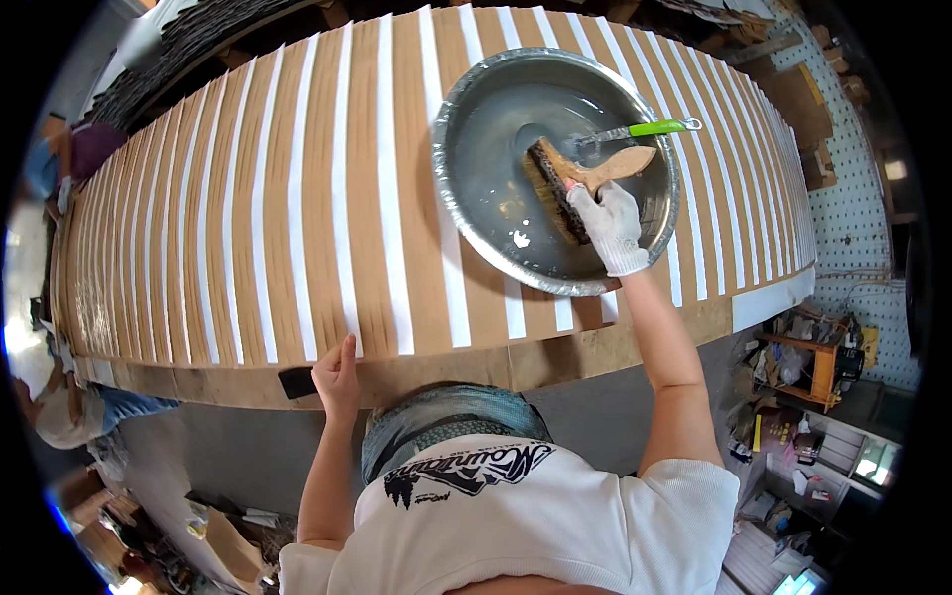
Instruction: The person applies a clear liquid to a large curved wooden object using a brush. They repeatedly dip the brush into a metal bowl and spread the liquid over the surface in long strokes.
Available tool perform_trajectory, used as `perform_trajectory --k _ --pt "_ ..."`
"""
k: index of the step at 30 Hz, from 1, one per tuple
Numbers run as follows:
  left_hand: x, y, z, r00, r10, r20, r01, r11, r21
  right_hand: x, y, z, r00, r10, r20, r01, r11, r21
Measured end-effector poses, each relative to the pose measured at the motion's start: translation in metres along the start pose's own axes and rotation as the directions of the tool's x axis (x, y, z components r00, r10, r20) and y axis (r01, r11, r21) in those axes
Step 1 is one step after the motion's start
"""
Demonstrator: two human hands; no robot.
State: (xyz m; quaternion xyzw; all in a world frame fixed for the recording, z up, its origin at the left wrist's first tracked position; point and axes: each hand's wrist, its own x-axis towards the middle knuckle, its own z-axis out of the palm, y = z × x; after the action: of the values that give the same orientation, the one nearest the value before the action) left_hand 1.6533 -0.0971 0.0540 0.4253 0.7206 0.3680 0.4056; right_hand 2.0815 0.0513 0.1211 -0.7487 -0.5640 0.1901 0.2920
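Note:
My right hand (611,223), in a white knit glove, grips the wooden handle of a wide paste brush (565,188). The bristles rest in cloudy grey liquid inside a large round metal basin (466,233). A green-handled tool (659,128) leans across the basin's right rim, its metal end in the liquid. My left hand (337,382) is bare and closed at the near edge of the table, by the ends of the brown and white strips (297,198). Whether anything is pinched in those fingers is hidden. Just left of it, a dark flat piece (297,383) sits at the edge.
Overlapping brown and white strips cover the long wooden table (555,359). At the far left, another person (89,416) is partly visible. A cluttered shelf (808,367) and a dotted wall covering (863,238) stand at right. A cardboard box (233,545) lies lower left.

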Motion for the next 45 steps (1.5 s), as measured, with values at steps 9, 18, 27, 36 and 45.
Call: perform_trajectory --k 9,18,27,36,45 --pt "-0.062 -0.034 -0.104 0.969 0.012 -0.248 -0.028 0.998 -0.061 -0.024 -0.046 0.008 0.993 -0.031 0.109 -0.020 0.897 0.441" --pt "-0.180 -0.146 -0.245 0.816 -0.187 -0.548 0.096 0.977 -0.190 0.018 0.045 -0.002 0.867 0.499 -0.001 -0.343 0.598 0.724" --pt "-0.294 -0.272 -0.358 0.695 -0.296 -0.655 0.117 0.946 -0.304 -0.052 -0.175 0.117 0.894 0.439 0.086 -0.298 0.440 0.847" --pt "-0.262 -0.290 -0.451 0.666 -0.343 -0.662 0.224 0.939 -0.261 -0.062 -0.418 0.331 0.931 -0.076 0.357 -0.289 0.445 0.848" --pt "-0.144 -0.310 -0.628 0.718 -0.292 -0.632 0.132 0.948 -0.288 -0.195 -0.646 0.533 0.894 -0.103 0.436 -0.370 0.381 0.848"
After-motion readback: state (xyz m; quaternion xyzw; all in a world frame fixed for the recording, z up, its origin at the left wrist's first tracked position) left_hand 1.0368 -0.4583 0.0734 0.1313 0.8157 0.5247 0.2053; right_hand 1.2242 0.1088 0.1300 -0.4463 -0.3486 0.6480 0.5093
